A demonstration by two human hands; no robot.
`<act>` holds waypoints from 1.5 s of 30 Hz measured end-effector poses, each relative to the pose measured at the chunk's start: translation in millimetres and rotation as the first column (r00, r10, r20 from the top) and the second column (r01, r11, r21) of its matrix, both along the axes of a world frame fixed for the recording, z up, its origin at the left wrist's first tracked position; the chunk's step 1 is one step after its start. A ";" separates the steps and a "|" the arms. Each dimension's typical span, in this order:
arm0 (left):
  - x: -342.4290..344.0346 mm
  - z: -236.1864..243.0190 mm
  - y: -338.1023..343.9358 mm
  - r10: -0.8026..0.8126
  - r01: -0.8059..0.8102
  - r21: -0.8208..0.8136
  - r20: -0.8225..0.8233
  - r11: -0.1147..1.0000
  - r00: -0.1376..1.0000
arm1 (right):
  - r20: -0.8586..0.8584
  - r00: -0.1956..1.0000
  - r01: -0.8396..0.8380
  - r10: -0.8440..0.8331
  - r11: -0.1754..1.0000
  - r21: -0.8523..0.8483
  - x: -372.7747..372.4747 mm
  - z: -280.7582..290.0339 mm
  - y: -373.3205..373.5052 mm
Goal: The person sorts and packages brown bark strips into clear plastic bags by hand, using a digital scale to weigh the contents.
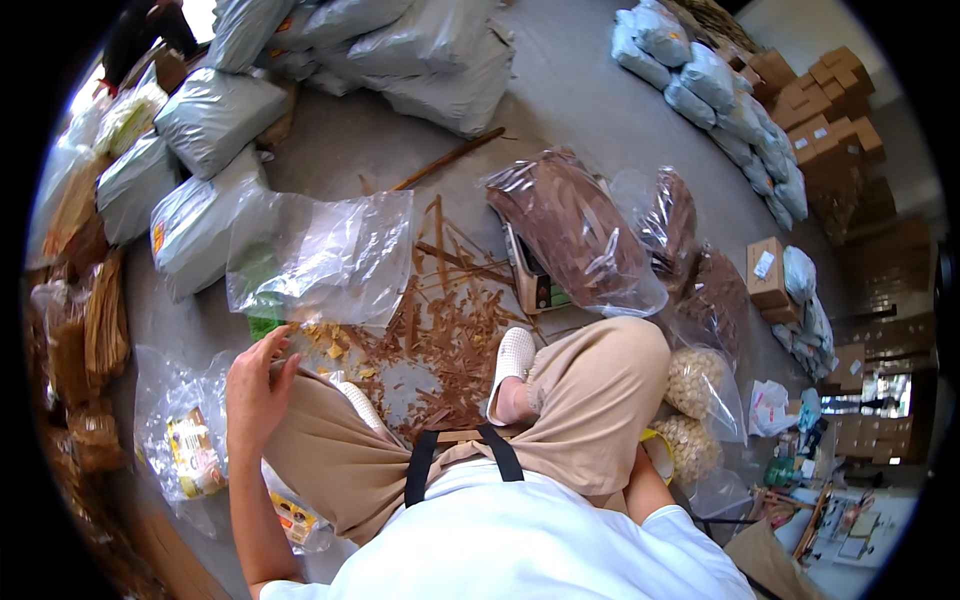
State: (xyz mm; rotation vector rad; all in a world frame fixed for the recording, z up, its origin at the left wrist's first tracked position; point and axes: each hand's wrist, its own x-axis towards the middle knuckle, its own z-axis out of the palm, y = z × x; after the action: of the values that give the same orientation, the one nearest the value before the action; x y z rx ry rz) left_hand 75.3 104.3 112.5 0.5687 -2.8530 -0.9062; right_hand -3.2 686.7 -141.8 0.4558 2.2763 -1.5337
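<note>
While our left hand [255, 385] rests loosely curled on our knee just below the clear plastic bag [320, 255], it holds nothing. Our right hand is hidden behind our thigh, so we cannot tell its state.

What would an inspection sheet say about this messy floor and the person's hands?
Surface: grey concrete floor, littered with brown wood strips and chips.
Job's things: clear plastic bag lying flat by the left hand; a few yellow bits beside it.
Clutter: clear bag of brown strips, bags of pale round pieces, packets in plastic.
Hands: left hand open, fingers at the clear bag's edge; right hand hidden behind the knee.
Cables: nothing seen.
Surroundings: grey filled sacks, stacked cardboard boxes.
</note>
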 end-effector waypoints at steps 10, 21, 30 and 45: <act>-20.6 -23.9 -41.7 -0.291 0.177 0.358 0.296 0.917 0.910 | -0.464 0.878 0.146 0.115 0.860 0.489 87.0 61.9 13.5; -41.4 -61.2 -68.2 -0.186 -0.088 0.536 0.436 0.839 0.880 | -0.357 0.934 0.155 0.001 0.899 0.408 154.6 11.1 42.7; -77.8 -61.2 -46.4 -0.244 -0.046 0.518 0.477 0.854 0.845 | -0.282 0.955 0.227 0.096 0.378 0.898 72.5 -81.8 81.9; -71.7 -64.6 -58.3 -0.253 -0.064 0.552 0.478 0.831 0.841 | -0.205 0.979 0.128 0.000 0.779 0.613 120.1 -46.9 85.5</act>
State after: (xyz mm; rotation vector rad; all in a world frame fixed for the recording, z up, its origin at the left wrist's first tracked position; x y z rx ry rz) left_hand 3.6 46.1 47.9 0.8468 -3.0806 -1.9017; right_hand 116.9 772.2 -188.7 0.5743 2.9398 -0.8222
